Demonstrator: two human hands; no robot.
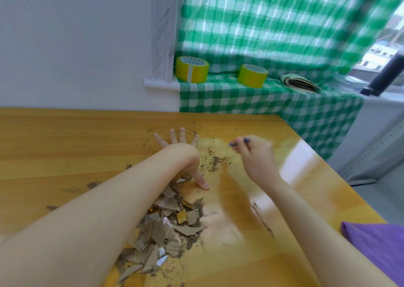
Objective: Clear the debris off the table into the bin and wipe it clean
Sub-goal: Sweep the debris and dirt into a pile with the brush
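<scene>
A heap of debris (168,223), torn cardboard scraps and brown dirt, lies on the yellow wooden table (65,138) along the right side of my left forearm. My left hand (185,157) is flat on the table with fingers spread and thumb pointing back toward me, its edge against the heap. My right hand (253,155) hovers blurred just right of it over scattered dirt (215,162), fingers bent down; I see nothing held in it. No bin is in view.
Loose dirt specks (192,127) spread toward the table's far edge. A purple cloth (380,245) lies at the table's right edge. On the green checked sill behind stand two yellow tape rolls (192,69) (252,75) and a booklet (299,83).
</scene>
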